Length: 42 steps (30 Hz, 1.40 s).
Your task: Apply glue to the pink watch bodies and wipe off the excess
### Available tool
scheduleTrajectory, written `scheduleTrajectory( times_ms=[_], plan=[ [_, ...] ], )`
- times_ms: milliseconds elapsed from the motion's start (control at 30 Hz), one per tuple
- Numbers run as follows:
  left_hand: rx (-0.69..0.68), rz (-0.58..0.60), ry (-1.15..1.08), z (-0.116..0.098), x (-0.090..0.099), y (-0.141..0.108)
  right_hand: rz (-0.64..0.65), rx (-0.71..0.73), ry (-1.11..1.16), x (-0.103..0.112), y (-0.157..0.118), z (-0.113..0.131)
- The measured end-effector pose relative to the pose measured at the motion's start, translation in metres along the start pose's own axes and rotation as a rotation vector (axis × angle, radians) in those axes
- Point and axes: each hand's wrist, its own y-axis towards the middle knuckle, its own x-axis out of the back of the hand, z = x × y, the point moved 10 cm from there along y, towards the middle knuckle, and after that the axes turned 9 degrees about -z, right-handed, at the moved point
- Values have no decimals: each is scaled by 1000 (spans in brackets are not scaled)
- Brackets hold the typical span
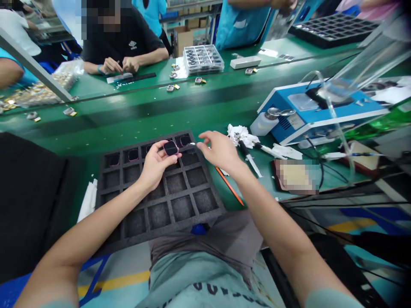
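Observation:
A small square watch case with a dark screen and pinkish rim is held between the thumb and fingers of my left hand, above the foam tray. The black foam tray has rows of square compartments; several in the far row hold similar dark-screened cases, such as one at the far right corner. My right hand hovers just right of the tray, thumb and forefinger curved toward each other near a small whitish bit; whether they pinch it is unclear.
An orange stick, a black-handled tool and crumpled white tissue lie right of the tray. Farther right stand a white bottle and a blue machine. Across the bench, another person's hands work near a clear parts box.

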Motion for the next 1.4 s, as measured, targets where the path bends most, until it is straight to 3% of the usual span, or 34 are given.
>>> scheduleTrajectory(
  times_ms=[100,233,367,567,767,1400],
  plan=[
    [63,-8,18,7,2,3,180,-5,-20,-30,27,10],
    [54,7,32,13,0,-2,187,-11,37,-47,35,5],
    [86,66,66,27,-7,-8,190,-46,178,-46,24,-3],
    [4,218,55,32,-22,-13,400,-278,899,-45,0,13],
    [-45,281,119,33,-25,-14,390,-245,795,-51,-9,28],
    [-53,277,98,30,-24,-14,307,-186,687,-50,-13,29]
  ],
)
